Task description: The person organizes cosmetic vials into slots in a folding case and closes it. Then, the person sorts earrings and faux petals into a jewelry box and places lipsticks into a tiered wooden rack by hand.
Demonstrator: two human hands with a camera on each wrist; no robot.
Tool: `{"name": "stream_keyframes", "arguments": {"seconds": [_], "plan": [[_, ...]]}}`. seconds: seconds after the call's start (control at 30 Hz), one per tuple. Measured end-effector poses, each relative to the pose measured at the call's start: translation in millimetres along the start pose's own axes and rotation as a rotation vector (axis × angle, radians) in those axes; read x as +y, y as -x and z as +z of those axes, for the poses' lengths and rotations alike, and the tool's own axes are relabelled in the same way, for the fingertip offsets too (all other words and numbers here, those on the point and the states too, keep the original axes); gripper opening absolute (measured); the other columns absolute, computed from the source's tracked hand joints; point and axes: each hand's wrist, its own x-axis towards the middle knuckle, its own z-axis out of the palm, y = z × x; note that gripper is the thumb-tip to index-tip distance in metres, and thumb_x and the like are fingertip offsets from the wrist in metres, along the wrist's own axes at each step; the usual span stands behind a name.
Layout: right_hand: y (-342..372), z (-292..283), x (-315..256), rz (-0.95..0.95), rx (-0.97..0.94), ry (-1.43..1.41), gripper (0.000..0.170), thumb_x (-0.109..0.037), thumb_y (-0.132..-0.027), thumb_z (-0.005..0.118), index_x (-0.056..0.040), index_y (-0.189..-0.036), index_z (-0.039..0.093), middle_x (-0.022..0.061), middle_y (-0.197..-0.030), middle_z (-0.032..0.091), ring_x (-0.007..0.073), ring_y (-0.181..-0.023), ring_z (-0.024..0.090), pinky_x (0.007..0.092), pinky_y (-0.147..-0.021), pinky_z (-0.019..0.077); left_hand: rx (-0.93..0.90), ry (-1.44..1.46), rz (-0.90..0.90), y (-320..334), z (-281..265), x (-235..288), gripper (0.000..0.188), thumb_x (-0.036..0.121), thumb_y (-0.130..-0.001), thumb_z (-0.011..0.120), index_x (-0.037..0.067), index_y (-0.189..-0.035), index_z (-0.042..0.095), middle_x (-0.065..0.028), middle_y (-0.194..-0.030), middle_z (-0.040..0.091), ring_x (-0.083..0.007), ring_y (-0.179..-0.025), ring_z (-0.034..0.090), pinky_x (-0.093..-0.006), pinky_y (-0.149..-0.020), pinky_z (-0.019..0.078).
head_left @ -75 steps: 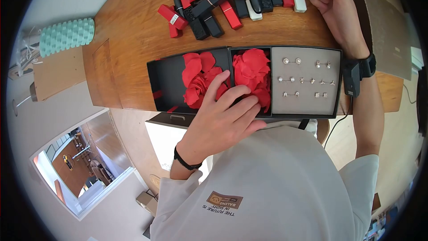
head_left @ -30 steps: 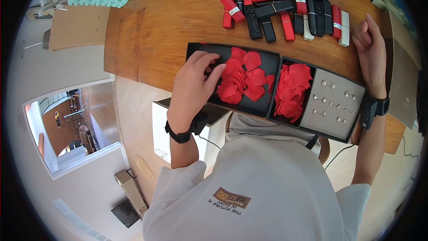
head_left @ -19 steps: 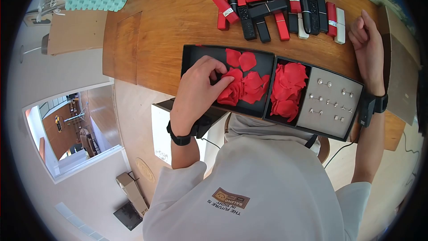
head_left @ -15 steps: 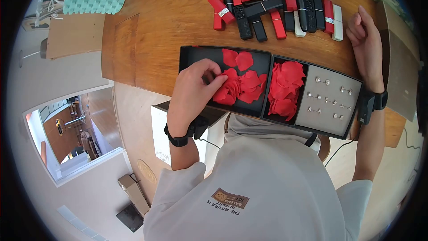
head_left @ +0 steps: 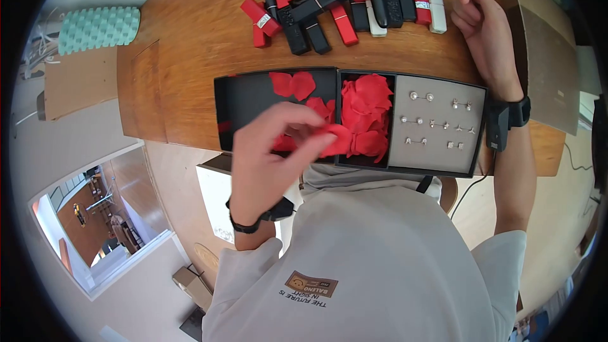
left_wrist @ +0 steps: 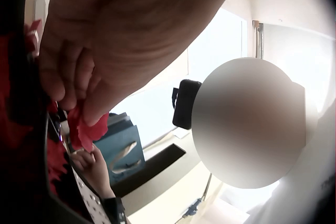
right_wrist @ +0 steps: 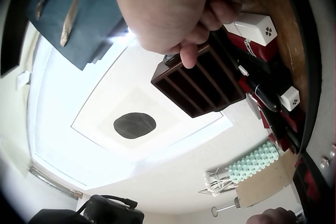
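Note:
My left hand [head_left: 263, 158] pinches several red fabric petals [head_left: 339, 140] between thumb and fingers, above the open black box [head_left: 247, 101]. The left wrist view shows the same petals [left_wrist: 86, 129] under the fingertips. Two loose petals [head_left: 292, 85] lie in the box's left compartment, and others there are partly hidden behind the hand. More red petals [head_left: 366, 104] fill the narrow middle compartment. The grey pad [head_left: 437, 155] on the right carries several pairs of stud earrings [head_left: 421, 96]. My right hand [head_left: 484, 31] rests on the table beyond the pad, fingers loosely curled, holding nothing.
Red, black and white lipstick tubes [head_left: 316, 5] lie piled behind the box on the wooden table [head_left: 183, 76]. A cardboard box [head_left: 538, 57] stands at the right, a mint-green studded roller [head_left: 98, 30] at the far left. A brown slotted rack [right_wrist: 202, 85] shows in the right wrist view.
My left hand has gripped petals from the left compartment, lifted them and carried them right toward the middle compartment. The head view has shifted; my right hand keeps its pose.

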Motion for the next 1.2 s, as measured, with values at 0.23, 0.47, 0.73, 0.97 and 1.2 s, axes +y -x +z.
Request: {"name": "stream_keyframes", "arguments": {"seconds": [0.23, 0.47, 0.73, 0.97, 1.2], "plan": [[12.7, 25.6, -19.0, -0.051, -0.016, 0.086, 0.037, -0.029, -0.114, 0.045, -0.0129, -0.082, 0.053, -0.0071, -0.069, 0.029, 0.008, -0.062, 0.025, 0.027, -0.058, 0.0247, -0.023, -0.527, 0.354, -9.4, 31.3, -2.1, 0.03, 0.011, -0.072, 0.09, 0.006, -0.097, 0.073, -0.0076, -0.103, 0.07, -0.0292, -0.096, 0.064, -0.038, -0.079, 0.052], [13.8, 23.6, -20.2, -0.032, -0.014, 0.105, 0.037, -0.03, -0.114, 0.045, -0.0131, -0.082, 0.052, -0.0068, -0.07, 0.029, 0.0086, -0.063, 0.025, 0.0271, -0.059, 0.0248, -0.148, -0.804, 0.741, -0.7, 28.8, -15.9, 0.03, 0.013, -0.073, 0.087, 0.005, -0.098, 0.073, -0.004, -0.108, 0.071, -0.0273, -0.103, 0.063, -0.0438, -0.09, 0.053], [-2.3, 1.1, 1.4, -0.025, 0.01, 0.014, 0.034, -0.028, -0.114, 0.047, -0.0099, -0.086, 0.053, -0.0072, -0.071, 0.025, 0.0062, -0.063, 0.022, 0.0261, -0.061, 0.0255, -0.134, -0.737, 0.163, 9.0, -46.4, -25.0, 0.033, 0.015, -0.087, 0.079, 0.001, -0.116, 0.071, -0.0131, -0.123, 0.068, -0.0331, -0.104, 0.069, -0.0422, -0.088, 0.0561], [-5.8, -12.1, 6.2, -0.027, -0.057, -0.029, 0.029, -0.026, -0.112, 0.052, -0.0092, -0.089, 0.058, -0.0081, -0.071, 0.027, 0.0054, -0.064, 0.023, 0.0253, -0.061, 0.0259, -0.191, -0.513, -0.102, 20.0, -64.2, -28.3, 0.052, 0.03, -0.086, 0.084, 0.0, -0.126, 0.067, -0.0132, -0.122, 0.067, -0.0276, -0.097, 0.071, -0.0351, -0.078, 0.0604], [-3.2, -3.7, 0.0, -0.003, -0.032, -0.009, 0.03, -0.026, -0.112, 0.051, -0.0098, -0.087, 0.056, -0.008, -0.071, 0.025, 0.0061, -0.064, 0.023, 0.0256, -0.061, 0.0263, -0.203, -0.545, -0.068, 13.0, -65.7, -39.0, 0.033, 0.017, -0.09, 0.08, 0.002, -0.117, 0.07, -0.0118, -0.116, 0.067, -0.0276, -0.093, 0.071, -0.0345, -0.075, 0.0589]]}}
